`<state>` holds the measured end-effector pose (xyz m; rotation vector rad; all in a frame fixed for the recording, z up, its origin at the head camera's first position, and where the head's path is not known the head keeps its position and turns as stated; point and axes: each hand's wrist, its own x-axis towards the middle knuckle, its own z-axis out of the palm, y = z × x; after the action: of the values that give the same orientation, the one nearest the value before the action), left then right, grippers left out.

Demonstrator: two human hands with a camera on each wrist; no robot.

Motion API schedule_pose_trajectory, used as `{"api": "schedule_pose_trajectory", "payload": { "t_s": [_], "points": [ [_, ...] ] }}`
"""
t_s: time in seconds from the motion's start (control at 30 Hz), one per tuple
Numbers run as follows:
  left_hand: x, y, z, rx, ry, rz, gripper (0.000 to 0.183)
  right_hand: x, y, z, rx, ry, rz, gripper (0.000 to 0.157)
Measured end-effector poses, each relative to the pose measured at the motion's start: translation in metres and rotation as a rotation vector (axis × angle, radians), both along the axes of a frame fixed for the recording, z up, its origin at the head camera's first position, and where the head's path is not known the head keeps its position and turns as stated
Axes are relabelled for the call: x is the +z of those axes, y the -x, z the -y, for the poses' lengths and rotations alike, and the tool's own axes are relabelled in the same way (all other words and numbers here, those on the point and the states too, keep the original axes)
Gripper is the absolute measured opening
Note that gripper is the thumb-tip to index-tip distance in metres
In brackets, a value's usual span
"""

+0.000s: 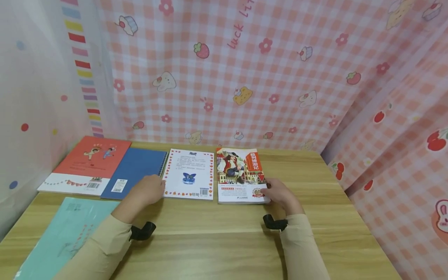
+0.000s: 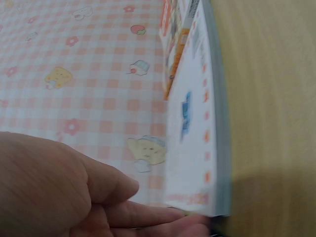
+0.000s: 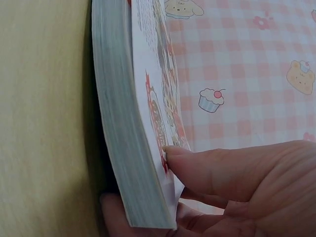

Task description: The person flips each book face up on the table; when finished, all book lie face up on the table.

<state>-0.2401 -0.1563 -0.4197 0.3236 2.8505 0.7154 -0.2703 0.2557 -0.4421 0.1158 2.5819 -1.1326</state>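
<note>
My right hand (image 1: 280, 194) grips a thick storybook (image 1: 241, 190) at its near right corner. In the right wrist view the thumb (image 3: 197, 168) presses on the cover and fingers curl beneath the book. Left of it lies a white book (image 1: 189, 163) with a blue picture and a leafy border. My left hand (image 1: 152, 188) is at that book's left edge. The left wrist view has its fingertips (image 2: 192, 224) by the edge, with the thumb (image 2: 116, 185) apart from the cover. Beside this hand lies a blue spiral notebook (image 1: 136, 167), partly hidden by it.
A red and white book (image 1: 94, 155) lies at the far left, next to the notebook. Nearer me, a teal book (image 1: 52, 233) is partly under my left sleeve. The wooden table (image 1: 210, 249) meets checked curtains (image 1: 224, 70) behind and at the right.
</note>
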Motion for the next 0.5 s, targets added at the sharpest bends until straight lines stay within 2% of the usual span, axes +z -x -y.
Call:
{"api": "schedule_pose_trajectory", "payload": {
  "t_s": [0.07,0.17,0.33,0.5],
  "points": [
    [-0.003,0.001,-0.002,-0.024,-0.039,0.037,0.033,0.001,0.001,0.0,-0.002,-0.003,0.003,0.048],
    [-0.008,0.002,-0.004,-0.028,-0.151,0.117,0.03,0.002,0.002,0.0,-0.002,0.004,0.006,0.049],
    [-0.014,0.004,-0.008,0.06,-0.325,0.229,0.028,0.002,0.003,0.0,-0.009,0.026,-0.003,0.048],
    [-0.013,0.003,-0.004,0.119,-0.54,0.398,0.043,-0.001,0.001,0.0,-0.023,0.045,-0.004,0.042]
  ]
}}
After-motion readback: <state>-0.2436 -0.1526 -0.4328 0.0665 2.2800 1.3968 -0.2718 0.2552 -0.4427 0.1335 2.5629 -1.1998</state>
